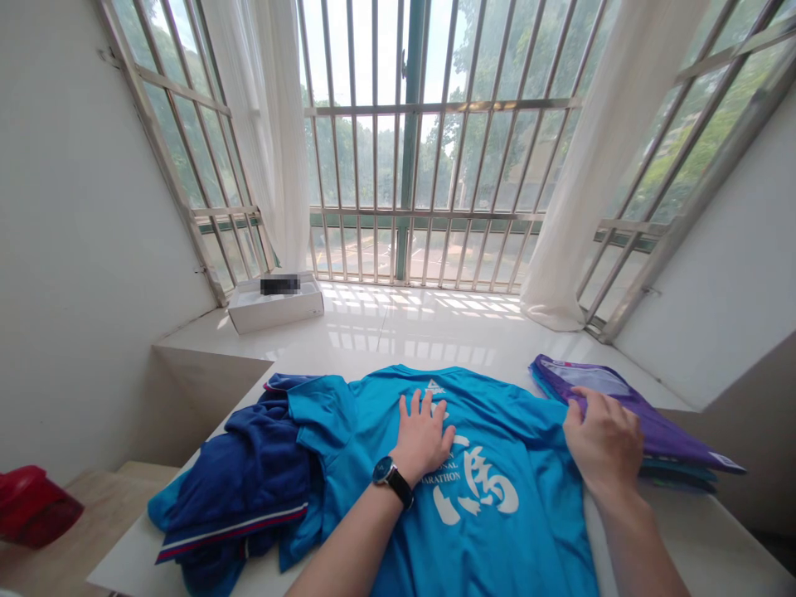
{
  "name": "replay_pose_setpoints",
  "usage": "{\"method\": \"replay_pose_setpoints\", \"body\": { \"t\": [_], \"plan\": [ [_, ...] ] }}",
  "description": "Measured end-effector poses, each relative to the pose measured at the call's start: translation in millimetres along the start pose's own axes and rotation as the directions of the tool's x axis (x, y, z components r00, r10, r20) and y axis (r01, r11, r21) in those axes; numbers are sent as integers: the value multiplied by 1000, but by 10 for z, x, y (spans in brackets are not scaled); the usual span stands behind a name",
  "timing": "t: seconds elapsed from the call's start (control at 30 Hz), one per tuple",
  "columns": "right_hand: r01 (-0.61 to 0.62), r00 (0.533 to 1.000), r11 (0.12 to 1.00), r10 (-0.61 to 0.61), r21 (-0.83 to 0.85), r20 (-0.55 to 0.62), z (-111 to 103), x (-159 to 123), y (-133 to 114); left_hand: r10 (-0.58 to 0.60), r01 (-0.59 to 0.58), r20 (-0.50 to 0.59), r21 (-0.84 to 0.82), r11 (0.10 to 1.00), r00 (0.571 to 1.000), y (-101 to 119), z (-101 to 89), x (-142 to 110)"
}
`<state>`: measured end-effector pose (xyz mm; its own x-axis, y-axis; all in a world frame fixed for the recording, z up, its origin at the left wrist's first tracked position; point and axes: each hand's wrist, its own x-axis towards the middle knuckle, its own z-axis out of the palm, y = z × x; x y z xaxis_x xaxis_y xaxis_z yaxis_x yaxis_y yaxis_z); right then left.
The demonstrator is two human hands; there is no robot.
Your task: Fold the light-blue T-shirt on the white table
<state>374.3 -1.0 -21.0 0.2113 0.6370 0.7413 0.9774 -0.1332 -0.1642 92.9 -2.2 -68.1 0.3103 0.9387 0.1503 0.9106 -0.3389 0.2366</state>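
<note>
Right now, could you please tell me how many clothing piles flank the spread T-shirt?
2: a rumpled dark-blue pile on the left of the T-shirt, and a folded, purple-topped stack on its right, partly behind the right hand. Anything underneath would be hidden.

I can make out both hands as bare: the left hand (424, 435) with a watch (393, 480) fastened just behind it, at the wrist, and the right hand (603, 439) running straight into a bare wrist. On my feed the dial (382, 469) is round and dark, ringed by a thin, shiny metal rim; its markings are too small for me to read. The strap (404, 491) is a plain black band. Behind each hand I see an uncovered forearm, reaching to the edge of my view.
</note>
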Motion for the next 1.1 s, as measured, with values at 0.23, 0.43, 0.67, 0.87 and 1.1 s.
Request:
{"method": "replay_pose_setpoints", "body": {
  "t": [0.23, 0.43, 0.67, 0.87, 1.1],
  "plan": [
    [166, 960, 921, -232, 353, 154, 258, -208, -404, 3, -3, 1, -12, 1000, 1000, -9, 19, 6],
    [176, 777, 938, -318, 298, 543, 617, -539, -513, 2, -2, 15, -36, 999, 1000, -7, -2, 2],
    [109, 741, 980, -191, 165, 644, 779, -560, -298, 2, -1, 17, -60, 998, 1000, -8, -34, -3],
    [-50, 783, 988, -53, 148, 619, 924, -418, 40, 9, -10, -11, -68, 998, 1000, -25, 10, -10],
    [-103, 820, 978, -19, 181, 572, 1037, -356, 283, 9, -10, -12, -69, 998, 1000, -36, 19, -9]
  ]
}}
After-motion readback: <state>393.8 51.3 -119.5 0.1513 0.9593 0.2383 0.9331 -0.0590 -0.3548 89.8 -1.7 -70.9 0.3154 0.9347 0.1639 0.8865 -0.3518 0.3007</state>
